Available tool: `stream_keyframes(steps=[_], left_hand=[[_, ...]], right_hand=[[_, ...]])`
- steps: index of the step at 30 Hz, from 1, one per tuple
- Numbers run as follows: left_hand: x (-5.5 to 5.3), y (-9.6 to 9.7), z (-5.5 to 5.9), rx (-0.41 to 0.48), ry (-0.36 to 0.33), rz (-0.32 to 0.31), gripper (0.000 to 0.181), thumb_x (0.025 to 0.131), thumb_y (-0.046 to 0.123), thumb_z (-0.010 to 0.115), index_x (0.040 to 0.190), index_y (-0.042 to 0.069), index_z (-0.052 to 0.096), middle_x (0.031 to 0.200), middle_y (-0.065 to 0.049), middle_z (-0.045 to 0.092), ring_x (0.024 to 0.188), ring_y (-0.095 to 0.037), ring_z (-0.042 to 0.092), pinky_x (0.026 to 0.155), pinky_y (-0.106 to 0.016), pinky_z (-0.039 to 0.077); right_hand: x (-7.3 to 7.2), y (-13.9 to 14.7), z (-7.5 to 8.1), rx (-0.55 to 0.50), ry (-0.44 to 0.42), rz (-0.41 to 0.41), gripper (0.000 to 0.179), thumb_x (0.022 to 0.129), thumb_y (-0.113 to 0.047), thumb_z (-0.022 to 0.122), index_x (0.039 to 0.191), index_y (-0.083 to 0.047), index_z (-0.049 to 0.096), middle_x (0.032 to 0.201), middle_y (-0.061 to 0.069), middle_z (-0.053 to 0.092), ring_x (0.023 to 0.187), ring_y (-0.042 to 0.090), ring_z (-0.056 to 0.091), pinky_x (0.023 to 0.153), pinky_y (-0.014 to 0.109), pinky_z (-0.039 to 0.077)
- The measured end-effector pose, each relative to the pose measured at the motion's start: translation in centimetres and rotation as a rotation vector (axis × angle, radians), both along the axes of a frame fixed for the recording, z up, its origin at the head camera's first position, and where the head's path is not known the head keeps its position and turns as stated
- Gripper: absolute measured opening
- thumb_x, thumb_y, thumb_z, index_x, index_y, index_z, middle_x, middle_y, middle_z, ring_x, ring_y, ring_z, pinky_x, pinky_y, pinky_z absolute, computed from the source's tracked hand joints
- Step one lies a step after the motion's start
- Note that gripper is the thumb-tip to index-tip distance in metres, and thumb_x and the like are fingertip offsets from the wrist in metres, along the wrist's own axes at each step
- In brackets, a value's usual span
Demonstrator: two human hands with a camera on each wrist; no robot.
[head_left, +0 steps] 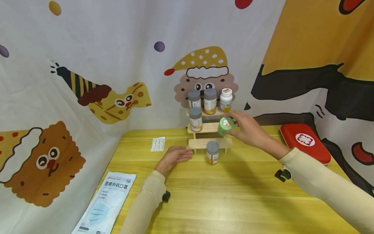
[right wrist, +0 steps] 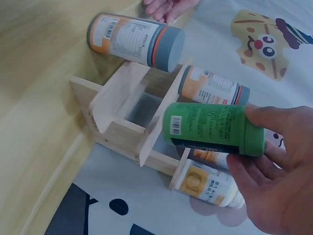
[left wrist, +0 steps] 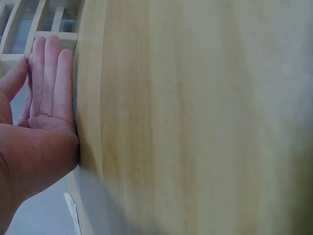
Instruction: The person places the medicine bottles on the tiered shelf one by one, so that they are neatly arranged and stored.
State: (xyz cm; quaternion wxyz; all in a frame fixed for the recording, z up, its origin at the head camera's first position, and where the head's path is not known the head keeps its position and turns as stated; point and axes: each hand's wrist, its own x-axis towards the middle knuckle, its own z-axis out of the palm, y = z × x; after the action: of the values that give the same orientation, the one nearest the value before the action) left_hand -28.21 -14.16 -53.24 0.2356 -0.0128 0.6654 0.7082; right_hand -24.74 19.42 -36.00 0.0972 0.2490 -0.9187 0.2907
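A green bottle (head_left: pixel 224 129) with a green lid is held by my right hand (head_left: pixel 248 129), thumb and fingers around the lid end. It is by the right part of the middle step of a small wooden stepped rack (head_left: pixel 210 143); whether it touches the wood I cannot tell. My left hand (head_left: pixel 175 157) rests its extended fingers (left wrist: pixel 48 73) at the left end of the lowest step. A grey-lidded bottle (head_left: pixel 196 120) stands on the middle step's left. Two more grey-lidded bottles and a white bottle (head_left: pixel 225 101) occupy the top step. Another grey-lidded bottle (head_left: pixel 212 152) stands before the rack.
A red case (head_left: pixel 305 143) with a white emblem lies at the right on the wooden table (head_left: pixel 222 195). Left of the rack is a small blister pack (head_left: pixel 157 144). A face mask packet (head_left: pixel 106 201) lies front left. A printed cloth (head_left: pixel 117 48) hangs behind.
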Motion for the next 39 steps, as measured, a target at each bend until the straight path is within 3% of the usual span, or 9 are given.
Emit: stream_keyframes(steps=[13, 28, 39], left_hand=[[0.0, 0.0, 0.1, 0.017, -0.011, 0.019, 0.037, 0.107, 0.02, 0.066, 0.133, -0.005, 0.066, 0.117, -0.016, 0.08, 0.108, -0.025, 0.079, 0.098, -0.039, 0.066], [-0.1, 0.1, 0.1, -0.004, -0.008, 0.01, 0.036, 0.106, 0.021, 0.066, 0.132, -0.004, 0.067, 0.117, -0.014, 0.08, 0.106, -0.022, 0.079, 0.099, -0.037, 0.066], [0.0, -0.3, 0.0, -0.008, -0.004, 0.018, 0.035, 0.106, 0.02, 0.066, 0.131, -0.004, 0.068, 0.118, -0.014, 0.08, 0.106, -0.021, 0.079, 0.099, -0.036, 0.066]], right_hand=[[-2.6, -2.6, -1.5, -0.132, 0.069, -0.046, 0.062, 0.088, -0.004, 0.086, 0.144, -0.002, 0.058, 0.138, 0.02, 0.065, 0.118, 0.036, 0.066, 0.099, 0.055, 0.061], [-5.0, -3.8, -2.3, -0.188, -0.001, -0.048, 0.062, 0.089, -0.009, 0.086, 0.144, -0.002, 0.059, 0.14, 0.019, 0.065, 0.121, 0.037, 0.067, 0.1, 0.053, 0.063], [-6.3, -4.5, -2.7, -0.284, -0.127, -0.172, 0.06, 0.095, -0.018, 0.082, 0.146, -0.004, 0.055, 0.138, 0.019, 0.066, 0.117, 0.039, 0.07, 0.099, 0.051, 0.063]])
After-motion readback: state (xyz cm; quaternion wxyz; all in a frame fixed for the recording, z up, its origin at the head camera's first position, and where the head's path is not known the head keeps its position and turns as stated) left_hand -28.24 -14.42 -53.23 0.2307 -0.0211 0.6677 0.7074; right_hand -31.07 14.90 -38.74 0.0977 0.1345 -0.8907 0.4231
